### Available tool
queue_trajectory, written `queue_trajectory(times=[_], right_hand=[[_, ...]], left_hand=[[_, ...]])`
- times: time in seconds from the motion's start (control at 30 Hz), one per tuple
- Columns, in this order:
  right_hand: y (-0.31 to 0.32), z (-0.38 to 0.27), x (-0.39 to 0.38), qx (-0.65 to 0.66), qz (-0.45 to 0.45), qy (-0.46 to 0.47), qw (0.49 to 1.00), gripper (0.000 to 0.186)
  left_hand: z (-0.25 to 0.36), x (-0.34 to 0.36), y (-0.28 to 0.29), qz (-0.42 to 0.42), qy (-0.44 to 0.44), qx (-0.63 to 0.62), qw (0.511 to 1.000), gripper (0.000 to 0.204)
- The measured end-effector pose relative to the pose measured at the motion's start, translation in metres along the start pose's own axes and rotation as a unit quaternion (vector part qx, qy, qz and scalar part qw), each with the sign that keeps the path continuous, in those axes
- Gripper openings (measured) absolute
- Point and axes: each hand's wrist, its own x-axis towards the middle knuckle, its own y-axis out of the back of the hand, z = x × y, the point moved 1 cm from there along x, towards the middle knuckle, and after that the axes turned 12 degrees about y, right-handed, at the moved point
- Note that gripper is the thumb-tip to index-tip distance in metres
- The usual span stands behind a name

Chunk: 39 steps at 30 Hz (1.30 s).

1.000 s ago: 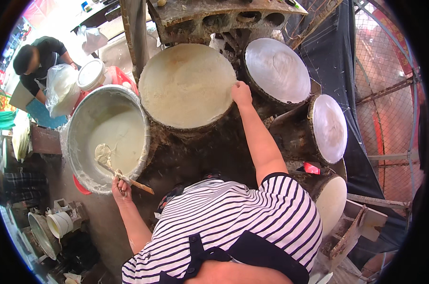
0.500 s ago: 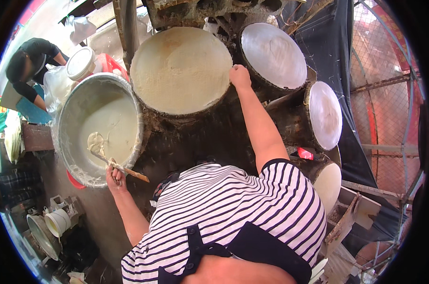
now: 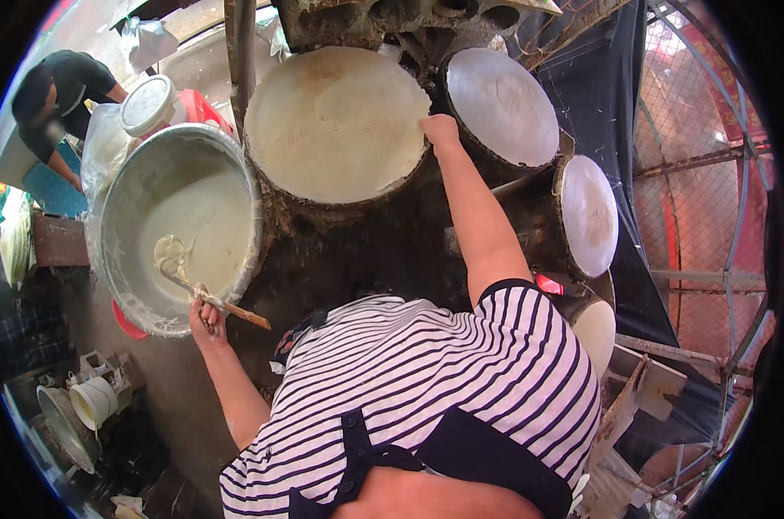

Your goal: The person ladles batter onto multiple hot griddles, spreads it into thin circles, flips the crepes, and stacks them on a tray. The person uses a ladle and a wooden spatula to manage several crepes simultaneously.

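My left hand (image 3: 207, 321) is wrapped round a ladle (image 3: 236, 309) with a wooden handle. The ladle's batter-coated head rests within a large grey metal tub (image 3: 115, 281) at left, where pale, thick batter (image 3: 203, 214) lies. My right arm reaches forward to the right rim of a big round griddle. There my right hand (image 3: 441, 130) is closed, its fingertips at the edge of a thin, pale yellow sheet of batter (image 3: 336, 125) that covers the griddle. Whatever those fingers pinch is too small to make out.
Two pale round griddles (image 3: 502, 106) (image 3: 589, 216) stand to the right, and another (image 3: 595, 336) sits nearer me. A white lidded bucket (image 3: 148, 105) is behind the tub. At far left another person (image 3: 63, 91) bends over a blue surface. Buckets (image 3: 93, 401) stand at lower left.
The view has shifted slightly. Both hands keep nearly the same places, the left on the ladle and the right at the griddle's edge. The other person's head and arm have moved a little.
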Motion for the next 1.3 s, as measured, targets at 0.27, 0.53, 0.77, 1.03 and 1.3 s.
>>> queue_trajectory(times=[0.27, 0.53, 0.77, 1.03, 1.3], right_hand=[[0.003, -0.044, -0.019, -0.037, 0.031, 0.055, 0.997, 0.03], [0.002, -0.053, -0.002, 0.028, -0.018, 0.052, 0.998, 0.031], [0.008, -0.1, -0.02, 0.168, 0.009, 0.067, 0.984, 0.024], [0.019, -0.14, -0.042, 0.274, 0.01, 0.058, 0.96, 0.016], [0.04, -0.168, -0.07, 0.446, 0.022, 0.021, 0.894, 0.013]], left_hand=[[-0.005, -0.017, -0.022, 0.042, -0.01, 0.0, 0.999, 0.021], [-0.007, -0.021, -0.029, 0.028, -0.005, -0.001, 1.0, 0.021], [-0.01, -0.025, -0.034, 0.065, -0.009, -0.012, 0.998, 0.016], [-0.013, -0.027, -0.029, 0.059, -0.022, -0.019, 0.998, 0.017], [-0.017, -0.033, -0.034, 0.042, -0.02, -0.002, 0.999, 0.012]])
